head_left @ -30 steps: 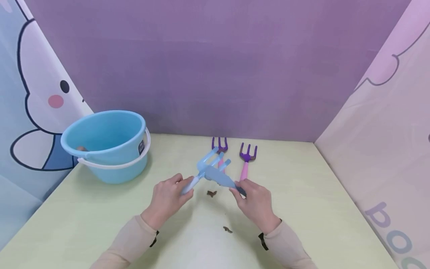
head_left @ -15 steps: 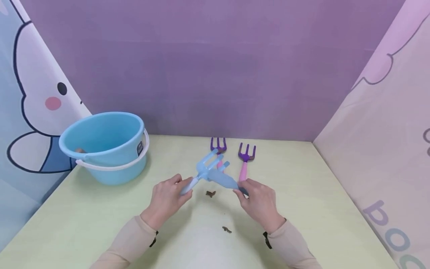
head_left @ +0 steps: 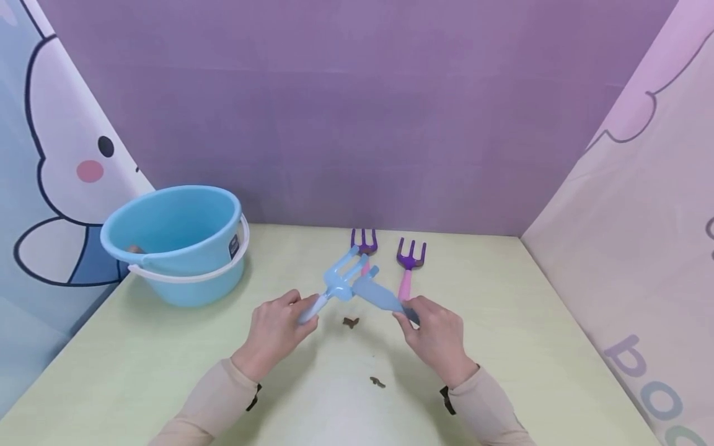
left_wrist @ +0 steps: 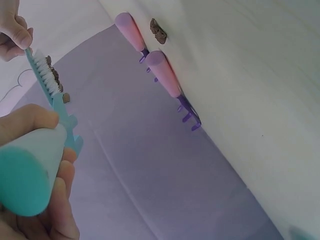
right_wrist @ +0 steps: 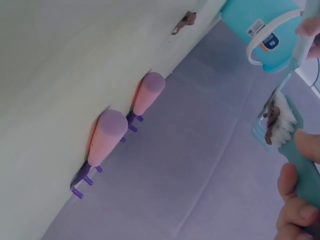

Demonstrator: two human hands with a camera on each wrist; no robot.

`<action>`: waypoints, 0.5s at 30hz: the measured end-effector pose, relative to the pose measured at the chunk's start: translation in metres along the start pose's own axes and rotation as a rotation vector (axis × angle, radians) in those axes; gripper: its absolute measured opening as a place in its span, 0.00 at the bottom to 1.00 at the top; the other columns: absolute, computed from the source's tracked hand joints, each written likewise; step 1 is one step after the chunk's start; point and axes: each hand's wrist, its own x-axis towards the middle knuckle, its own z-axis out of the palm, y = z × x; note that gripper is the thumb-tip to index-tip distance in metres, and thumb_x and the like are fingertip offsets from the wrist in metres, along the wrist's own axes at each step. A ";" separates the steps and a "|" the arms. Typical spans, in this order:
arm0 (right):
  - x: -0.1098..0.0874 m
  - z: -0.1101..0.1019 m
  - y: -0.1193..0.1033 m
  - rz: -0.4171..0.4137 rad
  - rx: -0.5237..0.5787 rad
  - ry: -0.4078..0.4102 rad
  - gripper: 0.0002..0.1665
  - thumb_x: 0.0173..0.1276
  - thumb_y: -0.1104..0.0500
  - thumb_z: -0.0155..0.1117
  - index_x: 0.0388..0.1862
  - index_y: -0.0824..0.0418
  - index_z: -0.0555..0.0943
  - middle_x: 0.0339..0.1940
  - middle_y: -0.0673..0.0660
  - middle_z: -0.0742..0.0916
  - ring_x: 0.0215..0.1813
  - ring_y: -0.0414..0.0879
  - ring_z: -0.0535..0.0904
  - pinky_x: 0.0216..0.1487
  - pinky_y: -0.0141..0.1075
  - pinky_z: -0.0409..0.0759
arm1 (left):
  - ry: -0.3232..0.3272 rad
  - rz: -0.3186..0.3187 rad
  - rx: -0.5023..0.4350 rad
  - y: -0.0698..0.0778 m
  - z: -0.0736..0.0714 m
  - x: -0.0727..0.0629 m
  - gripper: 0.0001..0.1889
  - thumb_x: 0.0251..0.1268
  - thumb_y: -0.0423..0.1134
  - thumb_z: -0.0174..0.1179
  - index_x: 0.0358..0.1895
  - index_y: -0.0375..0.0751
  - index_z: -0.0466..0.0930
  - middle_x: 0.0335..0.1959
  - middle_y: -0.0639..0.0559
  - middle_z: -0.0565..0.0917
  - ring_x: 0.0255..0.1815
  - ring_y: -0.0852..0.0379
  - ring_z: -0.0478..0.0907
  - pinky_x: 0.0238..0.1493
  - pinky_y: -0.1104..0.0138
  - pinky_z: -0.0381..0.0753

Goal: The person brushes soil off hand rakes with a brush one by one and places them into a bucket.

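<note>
My left hand grips the pale handle of a light blue garden hand fork, held above the table with its tines pointing away. In my right hand is a blue-green scrubbing brush, pinched by its handle. The brush head lies against the fork's head. White bristles face the fork in the right wrist view, with brown lumps caught between bristles and fork. Two brown crumbs, one nearer the fork and another closer to me, lie on the table below.
Two purple hand forks with pink handles, one right and one partly hidden, lie behind my hands. A light blue bucket with a white handle stands at the left, something brown inside. A purple wall closes the back.
My right hand has drawn the brush a little to the right and toward me along the fork's head. My left hand and the fork have barely moved.
</note>
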 end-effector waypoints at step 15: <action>-0.002 0.000 0.001 0.088 0.053 0.021 0.15 0.46 0.57 0.75 0.31 0.63 0.82 0.21 0.51 0.84 0.17 0.34 0.72 0.17 0.25 0.67 | -0.056 -0.030 -0.011 -0.001 0.001 -0.001 0.15 0.45 0.42 0.68 0.40 0.46 0.86 0.20 0.56 0.74 0.11 0.65 0.59 0.12 0.75 0.60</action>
